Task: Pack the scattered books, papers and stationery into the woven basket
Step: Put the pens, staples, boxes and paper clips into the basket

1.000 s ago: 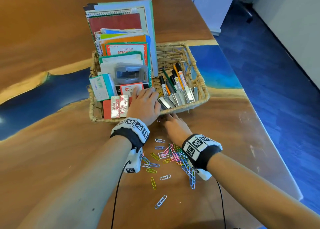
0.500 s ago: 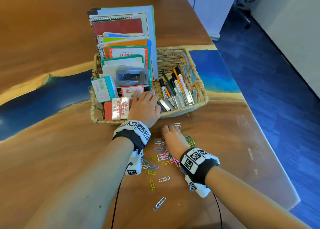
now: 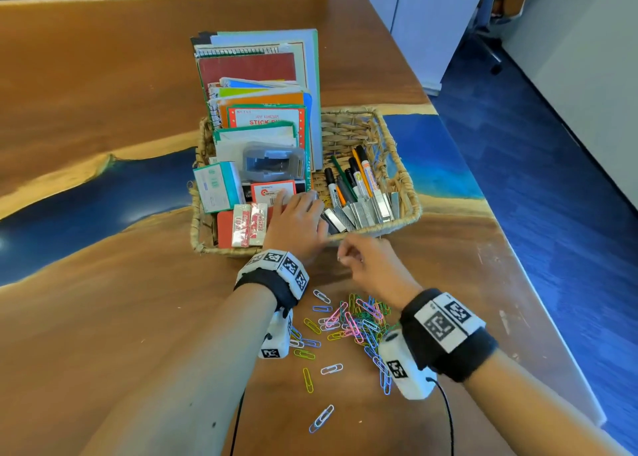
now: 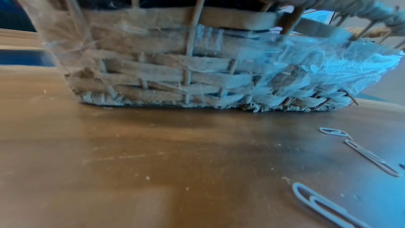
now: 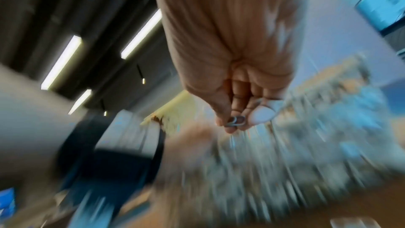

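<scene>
The woven basket (image 3: 411,193) stands mid-table and holds upright books and notebooks (image 3: 262,75), markers (image 3: 355,179), staple strips (image 3: 362,210), erasers (image 3: 250,224) and small boxes. My left hand (image 3: 297,207) lies flat over the basket's front rim, its fingers resting on the contents. The left wrist view shows only the basket wall (image 4: 153,68) close up. Just in front of the rim, my right hand (image 3: 341,257) is raised off the table. Its fingertips pinch one paper clip (image 5: 235,121). A heap of coloured paper clips (image 3: 359,321) lies on the table between my wrists.
Loose clips (image 3: 322,417) trail toward me, and some show beside the basket (image 4: 370,157). The table's right edge (image 3: 538,310) drops to a blue floor. A teal box (image 3: 215,186) and a grey stapler (image 3: 272,162) sit in the basket's left half.
My right hand has come up off the table with a clip pinched in its fingertips and moved toward the basket rim. The left hand has stayed on the basket.
</scene>
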A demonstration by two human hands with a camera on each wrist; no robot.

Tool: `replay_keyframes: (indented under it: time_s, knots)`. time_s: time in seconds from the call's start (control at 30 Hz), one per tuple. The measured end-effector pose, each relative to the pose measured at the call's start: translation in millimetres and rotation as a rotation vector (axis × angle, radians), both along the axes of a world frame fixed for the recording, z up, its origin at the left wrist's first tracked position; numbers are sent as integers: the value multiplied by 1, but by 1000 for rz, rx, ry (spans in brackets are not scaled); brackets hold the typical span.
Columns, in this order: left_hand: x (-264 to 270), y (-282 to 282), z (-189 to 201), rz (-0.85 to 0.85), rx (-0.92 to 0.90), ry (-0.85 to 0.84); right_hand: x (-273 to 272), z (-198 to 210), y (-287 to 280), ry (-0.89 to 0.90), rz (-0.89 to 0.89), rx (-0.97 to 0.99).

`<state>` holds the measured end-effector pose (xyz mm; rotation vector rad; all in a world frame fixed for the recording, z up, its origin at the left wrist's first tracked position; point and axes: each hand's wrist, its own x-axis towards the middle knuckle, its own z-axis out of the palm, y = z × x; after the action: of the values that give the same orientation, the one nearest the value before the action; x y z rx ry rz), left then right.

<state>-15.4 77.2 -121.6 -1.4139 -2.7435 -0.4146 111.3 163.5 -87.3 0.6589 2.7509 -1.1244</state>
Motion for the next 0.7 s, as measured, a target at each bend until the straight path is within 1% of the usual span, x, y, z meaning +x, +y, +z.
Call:
replay_keyframes:
  time_s: [0.03,0.1,0.17,0.27,0.37,0.43,0.5,0.57,0.63,0.7]
  knots:
    - [1,0,1,4,-12,5,-8,15,8,71,-50,-20]
    - [1,1,2,2,-50,0,-33,35,26,191,-134,-1]
    - [0,0,1,9,-53,-9,-62,40,42,229,-194,21]
    - [1,0,2,13,-55,-16,-98,29,52,130,-190,46]
    - [1,2,2,14,-83,-8,-110,16,54,37,-191,67]
    - [0,1,2,16,-85,-7,-106,10,56,63,-249,17]
    - [0,0,3,11,-59,-14,-92,14,55,139,-330,-92]
    - [0,-1,3,9,-50,-13,-70,23,49,226,-363,-216]
    - [0,0,2,5,-65,-16,-42,33,40,258,-320,-341]
    - [0,0,1,-2,-57,-12,-15,33,32,186,-223,-456]
